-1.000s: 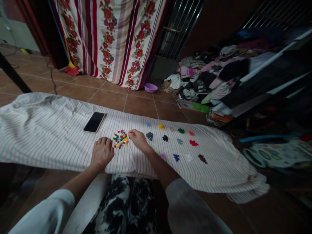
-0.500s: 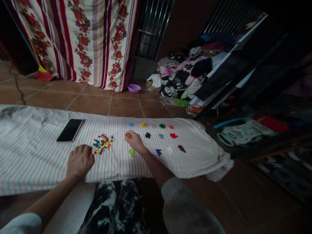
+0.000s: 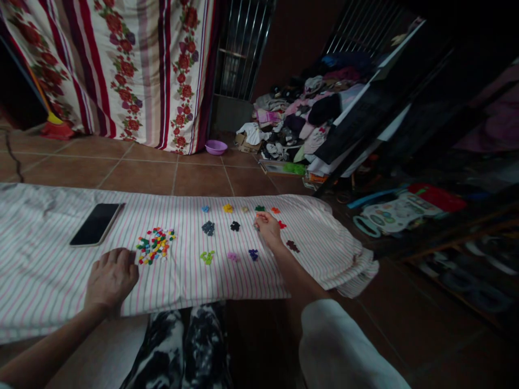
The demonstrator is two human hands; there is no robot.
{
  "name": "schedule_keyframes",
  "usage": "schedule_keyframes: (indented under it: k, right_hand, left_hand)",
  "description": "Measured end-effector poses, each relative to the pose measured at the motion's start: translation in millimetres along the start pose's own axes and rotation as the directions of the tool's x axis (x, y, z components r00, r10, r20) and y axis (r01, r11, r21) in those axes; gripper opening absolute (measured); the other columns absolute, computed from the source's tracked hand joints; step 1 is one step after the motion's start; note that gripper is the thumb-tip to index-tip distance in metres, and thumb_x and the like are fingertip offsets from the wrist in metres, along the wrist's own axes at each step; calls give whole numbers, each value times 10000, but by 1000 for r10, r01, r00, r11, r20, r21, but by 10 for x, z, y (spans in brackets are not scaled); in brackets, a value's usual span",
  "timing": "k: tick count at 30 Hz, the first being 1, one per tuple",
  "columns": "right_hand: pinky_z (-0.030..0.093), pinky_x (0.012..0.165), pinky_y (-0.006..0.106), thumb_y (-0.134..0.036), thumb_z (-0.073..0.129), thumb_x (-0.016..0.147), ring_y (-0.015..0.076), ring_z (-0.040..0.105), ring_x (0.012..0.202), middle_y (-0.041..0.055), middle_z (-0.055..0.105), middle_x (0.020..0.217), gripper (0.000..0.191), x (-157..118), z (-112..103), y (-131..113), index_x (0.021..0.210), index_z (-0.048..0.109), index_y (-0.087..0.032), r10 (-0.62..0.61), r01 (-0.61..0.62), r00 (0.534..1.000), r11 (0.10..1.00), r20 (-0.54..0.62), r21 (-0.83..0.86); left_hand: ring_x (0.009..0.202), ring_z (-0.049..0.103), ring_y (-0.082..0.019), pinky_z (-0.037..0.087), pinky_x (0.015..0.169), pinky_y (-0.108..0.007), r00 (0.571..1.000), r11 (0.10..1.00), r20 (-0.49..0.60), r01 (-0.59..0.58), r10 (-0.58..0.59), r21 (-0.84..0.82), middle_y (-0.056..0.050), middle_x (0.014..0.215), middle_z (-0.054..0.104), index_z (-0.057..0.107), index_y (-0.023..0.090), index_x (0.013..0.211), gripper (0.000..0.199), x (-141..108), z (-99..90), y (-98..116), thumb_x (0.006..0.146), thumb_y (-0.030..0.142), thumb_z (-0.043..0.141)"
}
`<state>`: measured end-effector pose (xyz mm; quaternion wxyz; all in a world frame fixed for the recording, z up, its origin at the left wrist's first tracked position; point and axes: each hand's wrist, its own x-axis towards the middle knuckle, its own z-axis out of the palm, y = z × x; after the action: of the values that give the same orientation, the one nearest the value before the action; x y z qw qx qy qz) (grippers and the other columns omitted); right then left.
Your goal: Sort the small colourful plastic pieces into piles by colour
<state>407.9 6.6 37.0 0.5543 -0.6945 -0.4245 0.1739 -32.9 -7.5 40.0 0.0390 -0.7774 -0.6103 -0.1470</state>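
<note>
My right hand is pinched over the cloth among small sorted piles, its fingertips near the dark green pile and the red pile. Whatever lies between the fingertips is too small to make out. My left hand rests on the cloth with its fingers curled in, beside a mixed heap of tiny coloured pieces. Separate piles of one colour each include black, dark grey, lime green, pink, purple and brown.
A striped cloth covers the low surface. A phone lies at the left. Yellow, blue and orange piles line the far side. Beyond are a purple basin and heaped clothes on the floor.
My right hand has moved right, from beside the black pile towards the red one, uncovering the dark grey and pink piles. The view has shifted slightly. My left hand stays beside the mixed heap.
</note>
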Motion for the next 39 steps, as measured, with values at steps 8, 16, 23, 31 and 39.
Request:
schedule_keyframes:
  k: [8,16,23,31,39]
  right_hand:
    - [504,469,180,-173,709,578,77,562,466,-57,585,537,196,370,-537,206,740,599,-171,326,-219,906,907,-270,360]
    - [522,439,132,-28,703,576,77,604,500,-35,622,564,220,616,-767,404,734,617,-156,426,-317,868,871,-257,375]
    - [514,442,110,6,708,582,74,619,540,-28,636,616,253,826,-698,482,752,616,-157,458,-374,867,859,-196,349]
    - [476,415,95,22,630,644,58,583,507,-33,618,594,212,947,-604,583,747,619,-164,491,-412,837,855,-240,314]
    - [486,397,111,-26,681,623,75,593,513,-20,640,611,201,883,-641,519,767,642,-160,451,-369,860,873,-239,319]
  left_hand:
    - [904,545,-292,425,769,-420,998,992,1,-56,56,115,-142,1004,615,582,146,946,290,0,60,-44,865,261,328]
    - [953,552,-297,413,773,-405,997,988,-24,-71,75,136,-114,1047,621,575,195,942,286,7,140,-97,867,289,315]
    - [972,565,-328,439,772,-443,987,989,-105,-109,120,103,-157,1048,633,603,161,976,338,12,232,-156,844,311,331]
    - [985,563,-331,443,774,-449,989,986,-83,-112,123,127,-153,1069,632,581,178,1000,326,16,233,-163,860,312,318]
    - [1010,557,-313,422,793,-425,989,983,-82,-109,122,148,-152,1088,617,581,157,1034,351,5,229,-161,890,306,298]
